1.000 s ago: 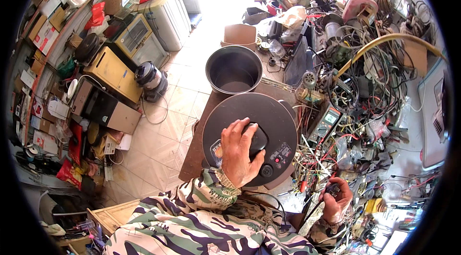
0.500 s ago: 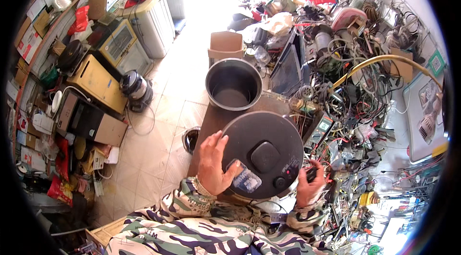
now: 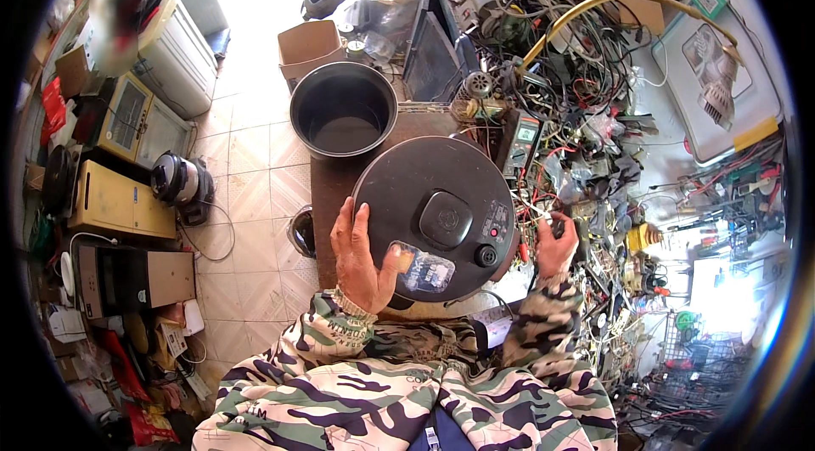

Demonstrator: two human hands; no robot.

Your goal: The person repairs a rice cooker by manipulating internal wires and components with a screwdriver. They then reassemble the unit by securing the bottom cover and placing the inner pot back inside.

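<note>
In front of me on the brown bench sits an electric pressure cooker (image 3: 399,188) with a round dark lid. The lid bears a raised square handle, a black knob, a small red dot and a shiny label patch (image 3: 420,268). My left hand (image 3: 361,264) rests at the lid's left edge, fingers spread, thumb by the label. My right hand (image 3: 556,249) is off the cooker's right side with fingers curled together; a small dark thing seems to be between them, but I cannot make it out. Beyond the cooker stands a dark empty inner pot (image 3: 344,115).
A multimeter (image 3: 522,143) with red leads lies right of the cooker, by a heap of cables (image 3: 586,69). An open cardboard box (image 3: 310,47) stands behind the pot. Another cooker (image 3: 180,183) is on the tiled floor at left, near old appliances (image 3: 123,200).
The view has swung to the right, so the bench things appear further left and higher. My left hand stays at the lid's edge; my right hand now sits further from the lid.
</note>
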